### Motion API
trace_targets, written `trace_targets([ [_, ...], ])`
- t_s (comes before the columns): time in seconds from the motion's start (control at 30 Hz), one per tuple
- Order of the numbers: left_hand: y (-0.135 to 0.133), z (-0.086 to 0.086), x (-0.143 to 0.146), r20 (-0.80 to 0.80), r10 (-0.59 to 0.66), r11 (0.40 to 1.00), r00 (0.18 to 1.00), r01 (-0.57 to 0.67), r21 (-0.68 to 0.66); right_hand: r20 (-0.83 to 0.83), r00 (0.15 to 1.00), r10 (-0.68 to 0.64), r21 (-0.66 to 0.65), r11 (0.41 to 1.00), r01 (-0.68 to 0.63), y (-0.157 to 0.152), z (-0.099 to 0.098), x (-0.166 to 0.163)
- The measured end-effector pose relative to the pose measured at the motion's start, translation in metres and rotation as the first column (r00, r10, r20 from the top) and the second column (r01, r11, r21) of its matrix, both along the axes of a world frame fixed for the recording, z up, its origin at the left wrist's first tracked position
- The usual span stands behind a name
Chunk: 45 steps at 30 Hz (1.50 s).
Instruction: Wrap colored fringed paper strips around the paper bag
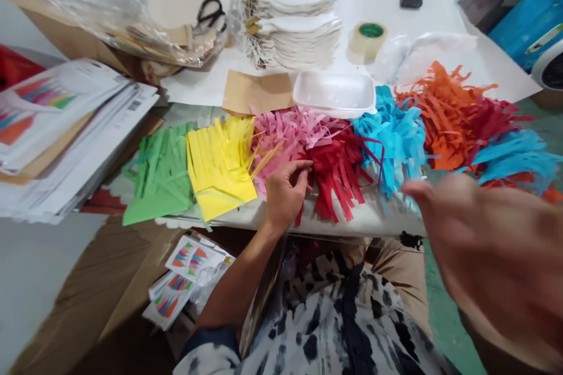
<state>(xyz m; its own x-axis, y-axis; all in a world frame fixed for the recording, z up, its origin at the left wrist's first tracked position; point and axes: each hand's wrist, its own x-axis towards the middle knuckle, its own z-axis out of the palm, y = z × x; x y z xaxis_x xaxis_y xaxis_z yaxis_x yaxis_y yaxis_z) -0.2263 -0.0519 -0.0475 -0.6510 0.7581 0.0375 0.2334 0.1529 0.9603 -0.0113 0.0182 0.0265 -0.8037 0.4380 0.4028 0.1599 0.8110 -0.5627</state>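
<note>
Left hand is at the near edge of the white table. Its fingers are curled, with the tips on the seam between the pink fringed paper strips and the red fringed paper bundle. Can't tell if it actually pinches a strip. The yellow fringed paper sheet is just to its left. Right hand is blurred, off the table's near right edge, palm flat and fingers loose, holding nothing. It's nearest the sky-blue fringed paper pile.
</note>
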Motion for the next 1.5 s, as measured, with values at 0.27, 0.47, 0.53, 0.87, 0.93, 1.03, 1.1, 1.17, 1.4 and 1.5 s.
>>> trace_targets([
  [0.27, 0.001, -0.002, -0.002, 0.035, 0.0, 1.0, 0.999, -0.001, 0.013, 0.012, 0.995, -0.1, 0.422, 0.903, 0.086, 0.048, -0.048, -0.064],
  [0.47, 0.002, -0.002, -0.004, 0.02, -0.014, 1.0, 1.0, 0.014, 0.007, 0.011, 0.993, -0.114, 0.512, 0.854, 0.092, 0.063, -0.074, -0.073],
  [0.53, 0.002, -0.002, -0.005, 0.015, -0.016, 1.0, 1.0, 0.016, 0.006, -0.023, 0.997, -0.074, 0.537, 0.84, 0.075, 0.067, -0.072, -0.072],
  [0.87, 0.008, 0.003, -0.003, -0.02, 0.031, 0.998, 0.999, -0.03, 0.05, -0.124, 0.991, -0.055, 0.308, 0.947, 0.091, 0.075, -0.05, -0.077],
  [0.93, 0.008, 0.003, -0.002, 0.004, 0.023, 0.994, 1.0, -0.023, 0.103, -0.126, 0.991, -0.05, 0.246, 0.966, 0.08, 0.075, -0.046, -0.076],
  [1.03, 0.008, 0.003, -0.002, -0.06, -0.025, 0.99, 0.998, 0.033, 0.137, -0.133, 0.99, -0.04, 0.223, 0.972, 0.069, 0.076, -0.043, -0.076],
  [1.1, 0.008, 0.003, -0.005, -0.168, -0.027, 0.988, 0.985, 0.052, 0.147, -0.151, 0.988, -0.029, 0.242, 0.968, 0.065, 0.076, -0.042, -0.076],
  [1.17, 0.008, 0.005, -0.009, -0.296, -0.013, 0.984, 0.955, 0.065, 0.167, -0.172, 0.985, -0.012, 0.27, 0.961, 0.059, 0.075, -0.039, -0.076],
  [1.4, 0.008, 0.013, -0.021, -0.597, -0.041, 0.988, 0.801, 0.121, 0.095, -0.259, 0.966, 0.024, 0.261, 0.964, 0.046, 0.062, -0.011, -0.064],
  [1.5, 0.006, 0.013, -0.022, -0.612, -0.055, 0.992, 0.789, 0.112, 0.056, -0.344, 0.938, 0.028, 0.149, 0.988, 0.025, 0.056, 0.007, -0.048],
])
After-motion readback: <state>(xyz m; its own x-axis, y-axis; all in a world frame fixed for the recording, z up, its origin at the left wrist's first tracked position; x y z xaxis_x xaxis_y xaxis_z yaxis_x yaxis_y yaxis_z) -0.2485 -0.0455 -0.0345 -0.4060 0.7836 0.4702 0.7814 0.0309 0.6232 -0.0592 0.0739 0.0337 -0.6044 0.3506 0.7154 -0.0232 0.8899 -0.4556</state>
